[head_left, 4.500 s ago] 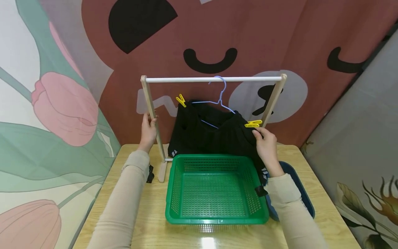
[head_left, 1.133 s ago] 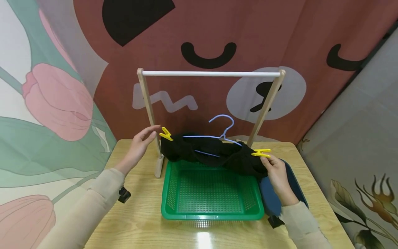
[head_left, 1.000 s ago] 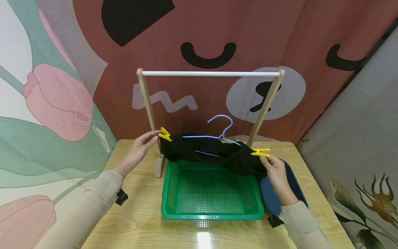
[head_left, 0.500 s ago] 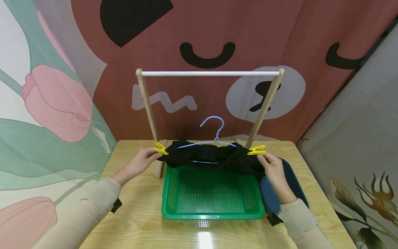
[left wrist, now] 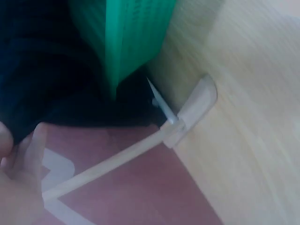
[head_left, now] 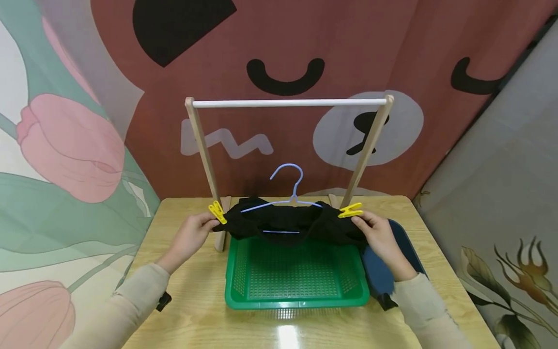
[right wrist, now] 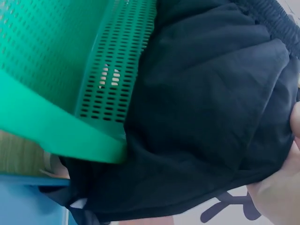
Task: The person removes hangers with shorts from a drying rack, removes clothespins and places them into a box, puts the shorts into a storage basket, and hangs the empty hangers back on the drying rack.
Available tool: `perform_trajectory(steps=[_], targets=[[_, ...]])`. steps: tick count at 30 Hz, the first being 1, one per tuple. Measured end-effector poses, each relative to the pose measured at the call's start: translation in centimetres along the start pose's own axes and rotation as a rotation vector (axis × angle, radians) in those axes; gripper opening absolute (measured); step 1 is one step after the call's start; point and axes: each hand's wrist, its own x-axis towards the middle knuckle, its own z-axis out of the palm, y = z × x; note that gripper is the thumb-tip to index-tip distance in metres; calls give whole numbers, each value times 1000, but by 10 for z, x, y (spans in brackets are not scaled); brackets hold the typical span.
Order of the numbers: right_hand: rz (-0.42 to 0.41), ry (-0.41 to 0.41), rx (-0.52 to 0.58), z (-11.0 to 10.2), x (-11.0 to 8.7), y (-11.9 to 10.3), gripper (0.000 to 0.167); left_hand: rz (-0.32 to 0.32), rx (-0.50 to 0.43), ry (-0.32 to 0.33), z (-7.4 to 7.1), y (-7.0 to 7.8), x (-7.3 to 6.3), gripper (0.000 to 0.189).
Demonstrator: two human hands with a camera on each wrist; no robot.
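Black shorts [head_left: 335,230] with a gathered waistband are stretched between my two hands, above the back part of a green basket [head_left: 296,304]. At the waist sits a blue hanger [head_left: 298,186], its hook free of any rail. Yellow clothespins clip each side, a left clothespin [head_left: 217,212] and a right clothespin [head_left: 350,210]. My left hand [head_left: 190,236] pinches the left edge of the shorts just below its clothespin. On the opposite edge my right hand [head_left: 380,237] grips the cloth between thumb and fingers. The right wrist view shows the shorts' dark side panel [right wrist: 201,103] hanging beside the basket.
Behind the shorts stands a wooden rack with a white rail [head_left: 287,103] and a left post [head_left: 202,145]. A dark blue tray [head_left: 378,274] lies right of the basket, partly under my right arm. Patterned cloth [head_left: 279,43] closes off the table's [head_left: 183,300] back.
The hanger has come off the rail and down toward me with the shorts. My left hand has left the rack's post and taken the shorts' left edge. Lately everything has shifted slightly left.
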Motion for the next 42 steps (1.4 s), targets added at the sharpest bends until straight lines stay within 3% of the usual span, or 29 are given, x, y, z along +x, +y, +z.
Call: perform_trajectory(steps=[3,7,12,18,22,26,33,42], targets=[[-20,-49,-19,-5,3,-4,31,-14,-48,91,6,0,-4,11],[-5,-150,-76,-14,7,-10,40,-42,-93,158,14,0,-9,11],[-16,-247,-144,-27,15,-22,50,-99,-118,182,18,2,-16,13],[-150,-283,-219,-39,30,-38,48,-145,-143,195,20,3,-19,14],[-231,-284,-247,-43,39,-51,37,-183,-176,197,22,2,-20,14],[-260,-256,-297,-43,43,-61,28,-208,-198,192,22,1,-21,15],[-303,-196,-370,-40,44,-73,21,-184,-226,181,24,-1,-24,14],[-379,-104,-397,-35,45,-82,20,-112,-60,177,24,-3,-28,14]])
